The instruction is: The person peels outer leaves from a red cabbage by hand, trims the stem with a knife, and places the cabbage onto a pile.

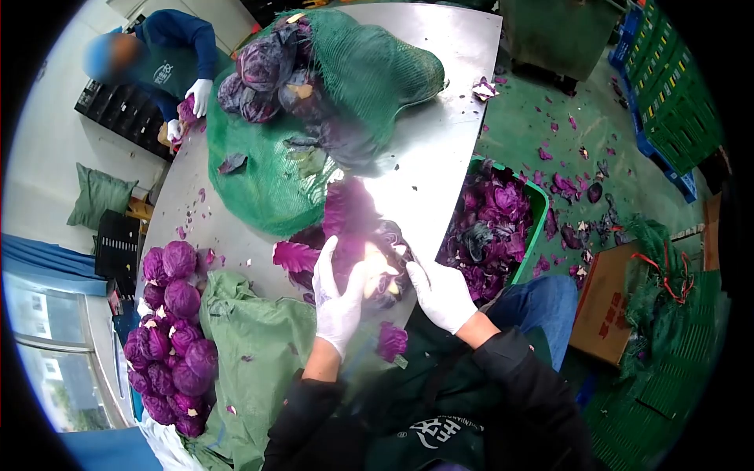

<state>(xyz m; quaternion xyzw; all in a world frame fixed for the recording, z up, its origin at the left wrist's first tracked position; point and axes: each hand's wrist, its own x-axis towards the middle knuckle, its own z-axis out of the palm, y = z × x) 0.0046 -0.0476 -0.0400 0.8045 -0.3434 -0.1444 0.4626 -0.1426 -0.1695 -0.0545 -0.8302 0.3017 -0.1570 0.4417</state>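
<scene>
Both my hands wear white gloves and flank a red cabbage [386, 289] at the table's near edge; its pale base faces up under strong glare. My left hand [338, 298] is at its left side, fingers stretched upward and thumb apart, beside a curled purple leaf [295, 257]. Against the right side are the fingertips of my right hand [446, 298], the fingers extended and not wrapped round it. Beyond the cabbage a broad purple leaf [345, 208] stands up. A torn leaf piece [392, 341] lies close to my apron.
A green mesh sack [361, 71] of dark cabbages lies across the metal table [463, 47]. Trimmed cabbages [182, 298] are piled at left beside a green woven sack [251, 345]. A green bin [540, 212] of leaves stands right. Another person [177, 55] handles cabbage far left.
</scene>
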